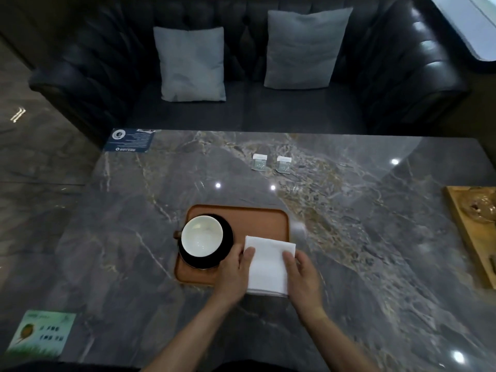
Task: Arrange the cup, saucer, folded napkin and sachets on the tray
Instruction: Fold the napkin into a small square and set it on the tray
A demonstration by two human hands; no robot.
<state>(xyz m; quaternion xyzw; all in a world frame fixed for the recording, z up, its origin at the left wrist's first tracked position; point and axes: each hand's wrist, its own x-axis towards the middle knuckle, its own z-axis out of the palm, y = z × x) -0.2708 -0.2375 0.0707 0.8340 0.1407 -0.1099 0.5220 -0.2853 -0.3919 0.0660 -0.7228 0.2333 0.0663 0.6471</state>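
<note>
Resting on a polished grey marble table (349,237) with tan veining is a rounded-corner rectangular tray (241,218) in a matte terracotta finish with a low raised rim. On the tray's left half sits a dark, glossy round saucer (228,237), and on it a cup (201,235) with a white, smooth interior, upright and empty; a small brown handle projects from its left side.

A folded napkin (268,264), white, soft-textured cloth in a rectangular fold, lies over the tray's right front portion, its near edge overhanging the tray rim toward the person. The left hand (234,272) holds the napkin's left edge, thumb lying on top of the cloth, remaining fingers beneath or beside it and not visible. The right hand (303,277) grips the right edge likewise, thumb on top. Both hands are thus closed lightly on the napkin, which lies between them. The left hand's knuckles are just beside the saucer's rim.

Two small square sachets (259,162), pale with greyish printed faces, lie flat side by side on the table, well beyond the tray and apart from both hands.
</note>
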